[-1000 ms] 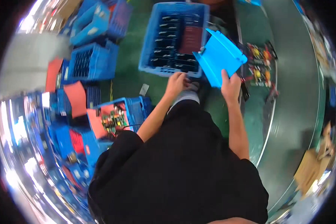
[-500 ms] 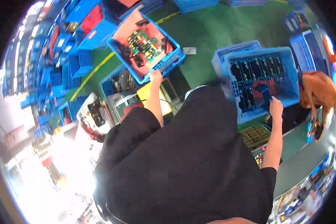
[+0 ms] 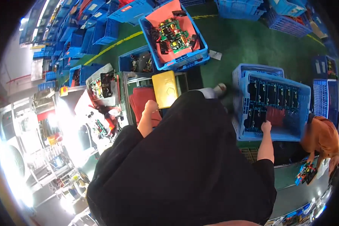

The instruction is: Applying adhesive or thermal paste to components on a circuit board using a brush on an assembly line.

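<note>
The right hand (image 3: 266,126) reaches into the blue crate (image 3: 242,109) on the right, touching dark boards (image 3: 269,94) lying just beyond it; its grip is unclear. The left hand (image 3: 150,107) rests curled on red sheets (image 3: 141,98).

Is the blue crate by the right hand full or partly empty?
Partly empty. The blue crate holds dark boards in rows across the top, with bare floor and a red sheet below, beside the right hand.

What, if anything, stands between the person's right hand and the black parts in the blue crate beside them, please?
Nothing visible does. The right hand is already inside the blue crate, at the black parts, with no lid or other object across the open top.
</note>
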### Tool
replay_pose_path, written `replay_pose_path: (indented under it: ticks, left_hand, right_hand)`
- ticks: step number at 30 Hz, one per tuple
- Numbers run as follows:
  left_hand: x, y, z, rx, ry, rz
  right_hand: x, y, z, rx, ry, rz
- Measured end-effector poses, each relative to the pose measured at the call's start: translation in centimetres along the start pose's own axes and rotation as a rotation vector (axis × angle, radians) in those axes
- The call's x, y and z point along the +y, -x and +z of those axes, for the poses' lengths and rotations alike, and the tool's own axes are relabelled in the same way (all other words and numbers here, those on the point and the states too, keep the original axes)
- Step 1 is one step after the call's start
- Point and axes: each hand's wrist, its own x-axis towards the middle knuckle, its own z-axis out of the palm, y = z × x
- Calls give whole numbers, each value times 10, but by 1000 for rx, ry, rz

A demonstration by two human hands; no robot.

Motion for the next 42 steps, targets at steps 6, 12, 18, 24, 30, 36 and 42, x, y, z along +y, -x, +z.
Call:
replay_pose_path:
  ticks: [6, 12, 18, 24, 30, 36, 42]
  left_hand:
    - [-55, -49, -18, 383, 381, -123]
    - [-87, -131, -126, 650, 819, -491]
    - [-113, -182, -202, 784, 1088, -492]
    - [-137, -89, -121, 773, 1466, -950]
    - [-67, 37, -8, 663, 1482, -1517]
    - [114, 125, 88, 107, 1214, -1173]
    - [242, 154, 121, -156, 2289, -1259]
  right_hand:
    - [2, 24, -1, 200, -215, 167]
    - [-69, 88, -26, 463, -147, 373]
    - [-137, 71, -65, 594, -91, 225]
    - [-325, 63, -135, 577, -342, -177]
    - [-445, 6, -136, 299, -557, -636]
    - [-536, 63, -84, -322, -495, -805]
    - [-546, 133, -25, -529, -105, -1104]
